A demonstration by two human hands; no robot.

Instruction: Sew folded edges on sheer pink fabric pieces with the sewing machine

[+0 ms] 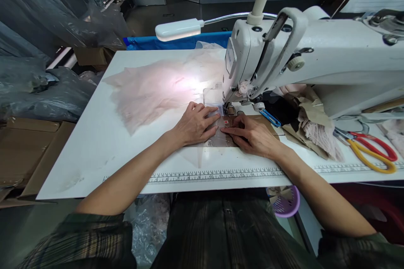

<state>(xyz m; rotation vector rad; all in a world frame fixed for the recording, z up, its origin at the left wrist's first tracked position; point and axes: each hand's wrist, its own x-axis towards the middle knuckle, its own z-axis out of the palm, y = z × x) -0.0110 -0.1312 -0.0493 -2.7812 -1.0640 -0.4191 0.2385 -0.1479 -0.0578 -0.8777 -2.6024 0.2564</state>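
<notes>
Far left I've got an open cardboard carton (30,147) on the floor beside the white desk (85,164), then pale pink sheer fabric (148,88) spread loosely over the desk, lit by the lamp (178,30) above. Next, my left hand (197,124): fingers spread and laid flat, pressing down, no grip. The sheer piece (220,135) lies between my hands, just in front of the presser foot (226,109). Risk here: it looks thin and slippery, so uneven pressure could pucker or skew it. My fingertips are also near the needle area; a slip forward might get one caught. My right hand (254,136) has its index finger stretched onto the piece, the others curled; too small and see-through there, so I can't tell whether they're pinching anything. Right of it, blue snips (270,117) rest near the hand, and a sleeve or wrist could nudge them. Far right, red-and-yellow-handled scissors (374,151) near the desk's front edge; a forearm knock could send them off.
</notes>
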